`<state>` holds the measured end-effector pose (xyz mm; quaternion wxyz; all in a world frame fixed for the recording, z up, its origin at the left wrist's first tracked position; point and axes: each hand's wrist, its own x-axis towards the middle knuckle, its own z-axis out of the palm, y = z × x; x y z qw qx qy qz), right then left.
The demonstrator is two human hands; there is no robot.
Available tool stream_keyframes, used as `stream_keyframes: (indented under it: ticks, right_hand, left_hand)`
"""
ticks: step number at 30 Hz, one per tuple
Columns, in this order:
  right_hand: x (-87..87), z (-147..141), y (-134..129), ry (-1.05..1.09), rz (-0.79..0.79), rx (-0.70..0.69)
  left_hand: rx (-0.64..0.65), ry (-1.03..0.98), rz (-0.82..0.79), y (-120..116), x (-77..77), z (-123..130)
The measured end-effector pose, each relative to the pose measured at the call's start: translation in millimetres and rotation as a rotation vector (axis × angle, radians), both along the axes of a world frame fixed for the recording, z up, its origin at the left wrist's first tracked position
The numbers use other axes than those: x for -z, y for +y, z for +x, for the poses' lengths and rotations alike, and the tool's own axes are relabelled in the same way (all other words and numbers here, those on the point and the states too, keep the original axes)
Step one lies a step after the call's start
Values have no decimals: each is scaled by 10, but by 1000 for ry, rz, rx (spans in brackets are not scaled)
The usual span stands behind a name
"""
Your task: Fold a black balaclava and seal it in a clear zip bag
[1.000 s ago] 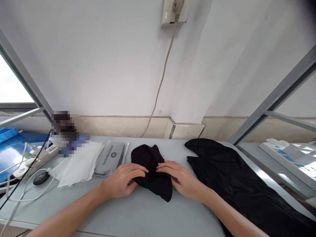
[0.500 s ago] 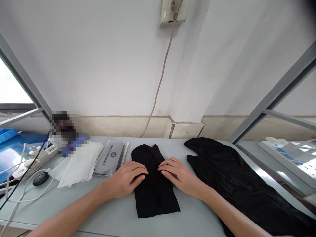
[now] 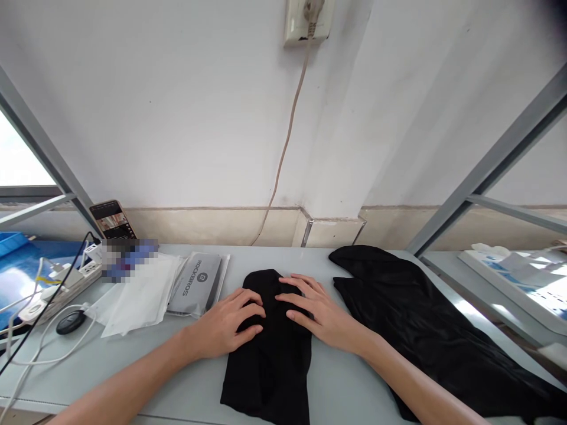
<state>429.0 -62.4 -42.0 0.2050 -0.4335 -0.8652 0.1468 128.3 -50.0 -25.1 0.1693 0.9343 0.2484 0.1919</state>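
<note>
A piece of black cloth (image 3: pixel 279 360) lies on the grey table, its top end rounded and its lower end spread toward the front edge. My left hand (image 3: pixel 234 321) rests on its left side, fingers apart and bent over the fabric. On the upper right part of the cloth lies my right hand (image 3: pixel 316 310), its fingers spread. Neither hand visibly grips the fabric. A larger black garment (image 3: pixel 416 324) lies to the right, partly behind my right forearm.
Left of the cloth are a grey ROCKBROS package (image 3: pixel 197 285), white bags (image 3: pixel 144 295), a power strip (image 3: pixel 57 292), a black round device (image 3: pixel 71 322) and a leaning phone (image 3: pixel 113 221). A metal frame (image 3: pixel 491 156) rises at the right, near a white tray (image 3: pixel 518 289).
The black cloth has shifted toward the front edge and its top flap now lies flatter. My right hand's fingers have spread and reach slightly farther left over it.
</note>
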Motion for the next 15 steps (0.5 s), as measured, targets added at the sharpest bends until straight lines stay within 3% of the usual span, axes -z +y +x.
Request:
stream_keyframes:
  ticks: [8, 10, 15]
  right_hand:
    - [120, 84, 135, -8, 225, 400]
    - [116, 102, 145, 35, 209, 409]
    - [119, 65, 141, 121, 114, 272]
  left_hand:
    - [-36, 75, 86, 11, 78, 9]
    - [-58, 77, 105, 23, 90, 11]
    - [-82, 85, 127, 41, 123, 2]
